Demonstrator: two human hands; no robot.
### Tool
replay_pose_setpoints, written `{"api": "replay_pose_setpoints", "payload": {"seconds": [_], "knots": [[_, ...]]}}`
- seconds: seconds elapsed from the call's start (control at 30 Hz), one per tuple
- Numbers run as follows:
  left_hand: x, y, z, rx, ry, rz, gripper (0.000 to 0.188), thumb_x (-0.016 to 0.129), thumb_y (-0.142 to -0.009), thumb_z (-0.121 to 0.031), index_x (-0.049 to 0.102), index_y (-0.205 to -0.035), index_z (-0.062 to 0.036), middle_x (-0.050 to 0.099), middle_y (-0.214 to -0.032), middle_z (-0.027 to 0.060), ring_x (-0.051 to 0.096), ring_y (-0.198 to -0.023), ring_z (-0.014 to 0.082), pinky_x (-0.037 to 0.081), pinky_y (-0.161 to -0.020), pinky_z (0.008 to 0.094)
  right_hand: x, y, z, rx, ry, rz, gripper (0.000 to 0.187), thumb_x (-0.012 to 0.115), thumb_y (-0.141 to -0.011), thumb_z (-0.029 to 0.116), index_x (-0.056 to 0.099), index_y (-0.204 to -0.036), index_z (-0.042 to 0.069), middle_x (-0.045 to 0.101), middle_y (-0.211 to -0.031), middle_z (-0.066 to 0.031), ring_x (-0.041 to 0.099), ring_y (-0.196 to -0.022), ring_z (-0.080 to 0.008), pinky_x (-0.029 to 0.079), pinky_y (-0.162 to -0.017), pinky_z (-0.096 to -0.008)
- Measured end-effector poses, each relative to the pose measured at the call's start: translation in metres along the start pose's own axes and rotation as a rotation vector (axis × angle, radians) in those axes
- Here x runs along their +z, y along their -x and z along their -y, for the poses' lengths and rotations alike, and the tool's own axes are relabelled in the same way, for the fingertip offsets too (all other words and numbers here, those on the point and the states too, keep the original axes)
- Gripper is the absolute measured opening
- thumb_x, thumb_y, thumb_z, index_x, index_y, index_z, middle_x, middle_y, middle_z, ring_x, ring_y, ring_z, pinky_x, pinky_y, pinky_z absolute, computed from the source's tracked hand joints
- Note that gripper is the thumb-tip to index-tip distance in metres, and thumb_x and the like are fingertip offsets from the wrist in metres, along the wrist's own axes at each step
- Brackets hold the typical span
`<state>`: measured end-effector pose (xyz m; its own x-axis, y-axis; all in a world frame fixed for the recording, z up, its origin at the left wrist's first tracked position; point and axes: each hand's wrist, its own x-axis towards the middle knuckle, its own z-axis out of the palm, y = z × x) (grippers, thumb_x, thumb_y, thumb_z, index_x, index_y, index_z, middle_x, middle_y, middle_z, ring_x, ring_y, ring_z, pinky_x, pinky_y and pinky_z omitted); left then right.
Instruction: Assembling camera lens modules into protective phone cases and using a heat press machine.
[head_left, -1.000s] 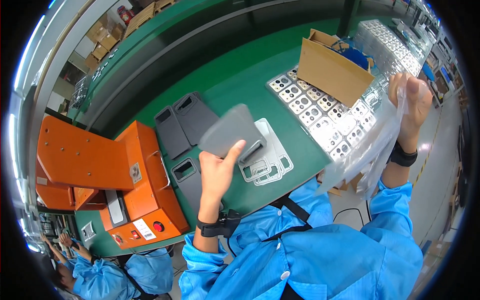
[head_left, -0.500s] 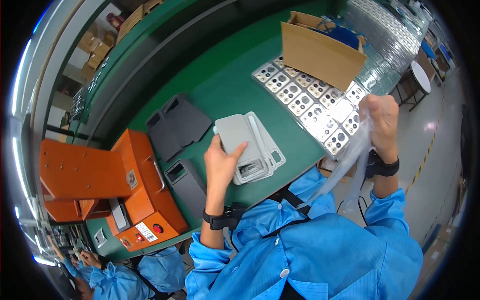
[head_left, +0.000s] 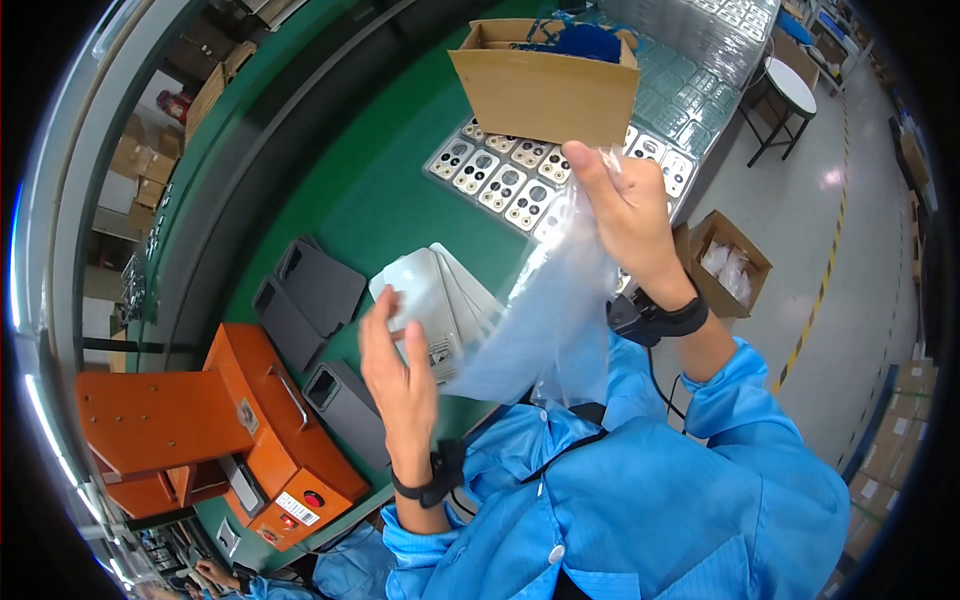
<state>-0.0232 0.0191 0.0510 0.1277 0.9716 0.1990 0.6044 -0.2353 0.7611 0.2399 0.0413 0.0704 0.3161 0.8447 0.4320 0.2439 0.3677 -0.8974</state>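
Note:
My right hand (head_left: 632, 220) is closed round the upper end of a clear plastic film (head_left: 540, 335). The film hangs down and to the left, passing in front of the parts tray and over the near right side of a stack of light grey phone-back-shaped plates (head_left: 412, 283). At the left side of this stack is my left hand (head_left: 398, 375), its fingers apart and slightly blurred, with nothing in it. I cannot tell whether its fingertips touch the plates. Dark grey sleeve-like cases (head_left: 318, 295) lie farther left, and another dark grey case (head_left: 350, 415) lies nearer me.
An orange press machine (head_left: 290, 440) stands at the left. Behind my right hand, a clear tray of white camera-like parts (head_left: 487, 178) lies under a cardboard box (head_left: 550, 95). On the floor at right are an open carton (head_left: 748, 295) and a round stool (head_left: 790, 88).
My left hand has let go of the grey plates, its fingers now spread. My right hand has moved left and brought the film, now spread wider, across part of the stack. The view has shifted.

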Motion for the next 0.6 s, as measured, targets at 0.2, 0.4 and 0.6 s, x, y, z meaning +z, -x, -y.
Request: {"api": "replay_pose_setpoints", "payload": {"seconds": [0.2,0.4,0.6], "knots": [[0.024,0.023,-0.026,-0.114,1.204,0.251,0.128,0.079,-0.067,-0.064,0.006,-0.154,-0.0062,0.036,-0.15,0.0184,0.038,-0.136,0.0339,0.035,-0.109,0.0471,0.047,0.002,0.003,-0.151,0.12,-0.328,0.044,0.061,-0.097,0.027,0.057,-0.065,-0.002,0.044,-0.049,-0.004,0.036,-0.046,-0.0118,0.032,-0.045,-0.0321],[0.053,0.009,-0.031,0.029,0.878,-0.028,0.137,0.087,-0.065,-0.052,-0.007,-0.153,-0.0057,0.032,-0.149,0.0214,0.039,-0.135,0.0315,0.034,-0.11,0.0431,0.103,0.057,0.0,0.104,-0.332,-0.255,0.043,0.057,-0.099,0.027,0.057,-0.065,0.001,0.046,-0.05,-0.0057,0.047,-0.046,-0.0135,0.037,-0.045,-0.0321],[0.051,0.001,0.018,-0.185,0.683,-0.105,0.049,0.058,-0.099,-0.025,0.044,-0.139,-0.0013,0.062,-0.105,0.0081,0.058,-0.094,0.0119,0.046,-0.087,0.0277,0.114,0.099,0.013,-0.03,-0.436,0.044,0.034,0.05,-0.099,0.026,0.058,-0.112,-0.004,0.057,-0.113,-0.0245,0.06,-0.099,-0.0347,0.048,-0.081,-0.04]]}}
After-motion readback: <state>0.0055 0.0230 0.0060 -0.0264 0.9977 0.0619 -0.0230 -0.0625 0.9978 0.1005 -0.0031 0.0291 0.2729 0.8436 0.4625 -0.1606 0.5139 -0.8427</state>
